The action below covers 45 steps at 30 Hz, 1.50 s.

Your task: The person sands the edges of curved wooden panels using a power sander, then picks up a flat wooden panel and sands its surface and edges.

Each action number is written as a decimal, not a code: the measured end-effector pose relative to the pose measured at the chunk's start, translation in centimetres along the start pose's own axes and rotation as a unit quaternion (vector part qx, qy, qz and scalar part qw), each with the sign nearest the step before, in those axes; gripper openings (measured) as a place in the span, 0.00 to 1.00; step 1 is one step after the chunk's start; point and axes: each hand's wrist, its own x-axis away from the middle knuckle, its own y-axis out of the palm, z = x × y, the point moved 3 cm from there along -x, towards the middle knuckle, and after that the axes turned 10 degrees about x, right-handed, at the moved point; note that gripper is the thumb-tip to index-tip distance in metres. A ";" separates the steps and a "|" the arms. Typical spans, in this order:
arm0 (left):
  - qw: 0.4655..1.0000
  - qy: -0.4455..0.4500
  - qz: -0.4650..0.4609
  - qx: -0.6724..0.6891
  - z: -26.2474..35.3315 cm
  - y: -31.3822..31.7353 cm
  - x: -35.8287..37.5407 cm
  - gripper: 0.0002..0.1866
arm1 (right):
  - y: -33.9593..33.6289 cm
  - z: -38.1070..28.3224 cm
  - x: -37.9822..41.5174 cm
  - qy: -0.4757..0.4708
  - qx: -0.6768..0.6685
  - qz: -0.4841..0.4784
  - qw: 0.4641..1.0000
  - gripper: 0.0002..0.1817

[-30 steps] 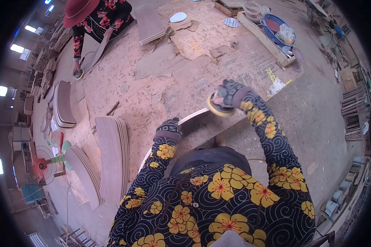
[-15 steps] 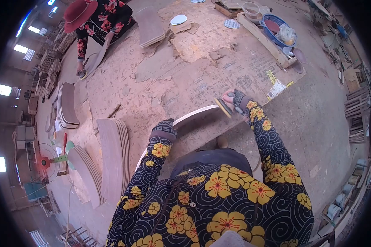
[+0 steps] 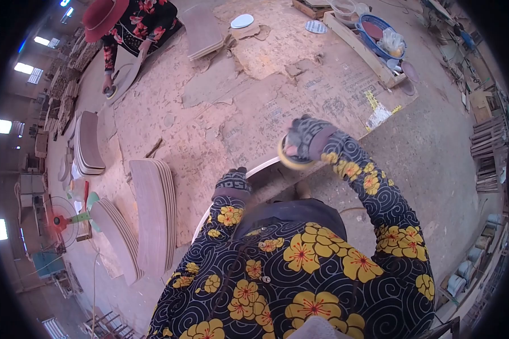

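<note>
My left hand, in a grey knit glove, grips a curved wooden panel that is held on edge, its pale narrow side facing up. Gloved as well, my right hand is wrapped around a round sanding pad with a yellowish rim, slightly blurred. The pad is at the far right end of the panel's edge. My sleeve and body cover the panel's near end.
Stacks of curved panels lie at left on the worktable. A co-worker handles another panel at the upper left. A wooden tray and blue basket stand upper right. A fan is far left.
My right hand and the sanding pad have moved left and toward me, and the pad has tilted to show its round side. My left hand has shifted slightly right with the panel.
</note>
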 end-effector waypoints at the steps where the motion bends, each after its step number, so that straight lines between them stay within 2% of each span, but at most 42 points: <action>1: 1.000 -0.001 0.000 0.002 0.1 -0.2 0.0 0.22 | 0.0 1.2 0.2 0.003 -0.008 0.007 1.000 0.34; 2: 1.000 -0.001 -0.001 0.003 0.0 -0.1 0.0 0.22 | 0.6 2.3 0.2 -0.022 -0.007 0.010 1.000 0.33; 5: 1.000 0.003 -0.004 -0.004 -0.2 0.1 0.1 0.22 | 2.2 5.4 1.8 0.074 -0.171 0.043 0.981 0.32; 6: 1.000 0.004 -0.002 -0.001 -0.2 0.3 0.2 0.22 | 3.1 6.3 1.8 0.079 -0.200 0.057 0.975 0.33; 8: 1.000 0.006 -0.002 -0.002 -0.3 0.4 0.0 0.22 | 5.3 7.9 1.8 0.137 -0.285 0.036 0.948 0.32; 9: 1.000 0.007 -0.001 -0.002 -0.2 0.5 0.1 0.22 | 6.7 8.8 1.7 0.166 -0.325 0.026 0.931 0.32; 13: 1.000 0.009 0.006 0.000 0.0 0.7 0.0 0.21 | 11.2 10.5 0.5 0.180 -0.539 0.051 0.821 0.27; 16: 1.000 0.009 0.016 0.002 -0.1 0.6 0.0 0.21 | 11.5 10.4 0.2 0.185 -0.545 0.047 0.816 0.26; 17: 1.000 0.009 0.015 -0.001 -0.1 0.5 -0.2 0.21 | 11.1 10.4 0.4 0.185 -0.502 0.051 0.843 0.26; 19: 1.000 0.013 0.022 0.005 -0.1 0.5 0.1 0.21 | 6.2 7.2 2.5 0.184 -0.413 0.055 0.890 0.27; 20: 1.000 0.014 0.025 0.005 -0.2 0.5 0.2 0.21 | 3.2 5.2 3.0 0.156 -0.260 0.061 0.951 0.28; 23: 0.999 0.021 0.040 0.003 -0.4 0.7 0.4 0.20 | -1.0 -0.8 2.1 0.077 0.016 0.029 0.997 0.30; 26: 0.998 0.031 0.046 0.014 -0.4 0.1 0.5 0.20 | 2.4 -4.6 -1.5 0.048 0.013 0.025 0.998 0.32; 29: 0.998 0.038 0.036 0.025 -1.8 0.6 0.1 0.19 | 1.0 -8.1 -1.6 0.025 0.001 0.042 0.999 0.32; 30: 0.995 0.076 0.065 -0.002 -2.7 0.8 0.2 0.18 | 0.8 -7.8 -1.9 0.033 0.002 0.034 0.999 0.33; 34: 1.000 -0.001 0.012 0.008 -6.8 0.1 3.0 0.18 | 2.3 -1.5 -3.0 0.062 0.056 0.065 0.994 0.32; 36: 0.999 0.021 0.040 0.019 -7.5 0.6 3.5 0.20 | 2.1 0.0 -2.2 0.089 0.045 0.062 0.993 0.32; 39: 0.996 0.056 0.072 0.027 -7.7 1.8 3.7 0.20 | -1.6 -6.5 0.0 0.105 0.000 0.057 0.993 0.32; 40: 0.996 0.052 0.066 0.026 -7.6 2.0 3.7 0.19 | 0.6 -7.9 -3.5 0.057 0.081 -0.006 0.995 0.31; 41: 0.997 0.047 0.060 0.024 -7.5 2.3 3.7 0.19 | 2.6 -8.3 -4.4 0.031 0.077 0.005 0.997 0.31; 43: 0.998 0.039 0.049 0.017 -7.3 2.8 3.3 0.19 | 1.7 -13.3 -3.2 -0.023 0.068 0.031 0.997 0.31; 45: 0.998 0.045 0.048 0.022 -7.4 2.7 3.4 0.19 | 1.9 -12.6 -3.6 0.013 0.061 0.035 0.997 0.31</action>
